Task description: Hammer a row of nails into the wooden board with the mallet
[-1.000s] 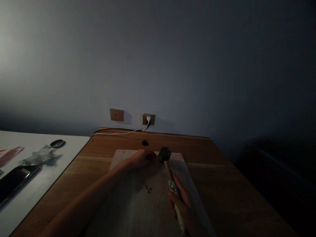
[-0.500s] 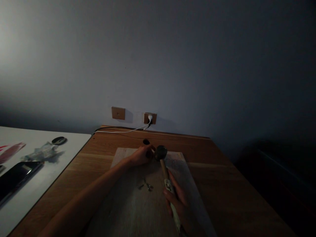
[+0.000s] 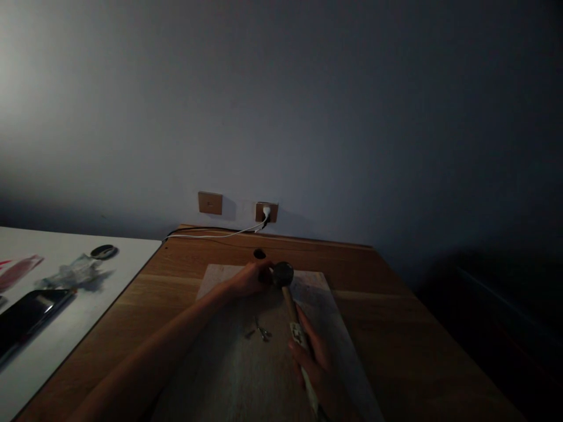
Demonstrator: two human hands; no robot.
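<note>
A pale wooden board [image 3: 334, 328] lies on a brown wooden desk [image 3: 176, 287]. My right hand [image 3: 314, 360] is wrapped round the light handle of a hammer [image 3: 288, 299]. Its dark head is down at the board's far edge. My left hand [image 3: 248, 279] rests there with fingers pinched together right beside the hammer head. What they pinch is too small and dark to make out. A few small metal nails [image 3: 261, 333] lie loose on the board between my arms.
A white table [image 3: 65, 310] adjoins on the left, with a dark phone [image 3: 26, 313], a crumpled clear wrapper [image 3: 70, 272] and a dark round lid [image 3: 104, 252]. A white cable [image 3: 220, 234] runs to a wall socket [image 3: 266, 211]. The desk has a cable hole [image 3: 259, 254].
The hammer head has come down and left toward my left fingers. My right hand shifted slightly left with it. My left hand stayed at the board's far edge.
</note>
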